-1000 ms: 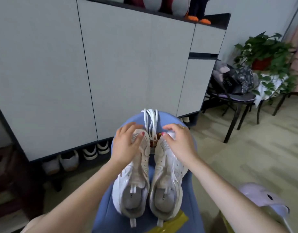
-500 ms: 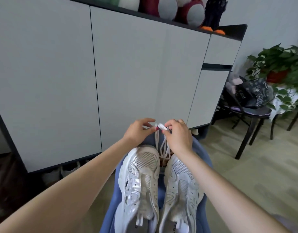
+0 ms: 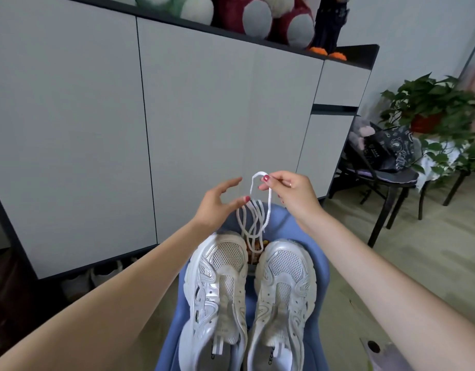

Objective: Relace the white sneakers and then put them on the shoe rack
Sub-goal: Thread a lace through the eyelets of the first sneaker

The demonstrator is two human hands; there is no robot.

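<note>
Right hand [image 3: 292, 191], raised above the toes of the shoes, pinches the top loop of the white laces [image 3: 253, 218] between thumb and forefinger; the remaining fingers are curled toward the palm. From this pinch the laces hang as a bundle of several strands, their lower ends reaching the gap between the 2 shoe toes. Left hand [image 3: 217, 204] is spread, fingers relaxed and slightly bent, holding nothing; its thumb tip lies at the upper part of the hanging strands, though whether it touches them cannot be told.

Left sneaker [image 3: 217, 298] and right sneaker [image 3: 283, 303], both white with mesh toe panels, lie side by side with toes pointing away from the wearer of the camera. Their eyelet rows are bare of lacing. Both rest on a blue seat [image 3: 320, 266], whose rounded edge shows beyond the toes.

Behind stands a cabinet [image 3: 199, 124] with pale flat doors and a dark frame; plush toys [image 3: 266, 17] sit along its top, and pairs of shoes show in the open gap under its doors. At right, a black chair [image 3: 391, 188] carries a dark patterned bag [image 3: 386, 151], next to a potted plant [image 3: 429, 111].
</note>
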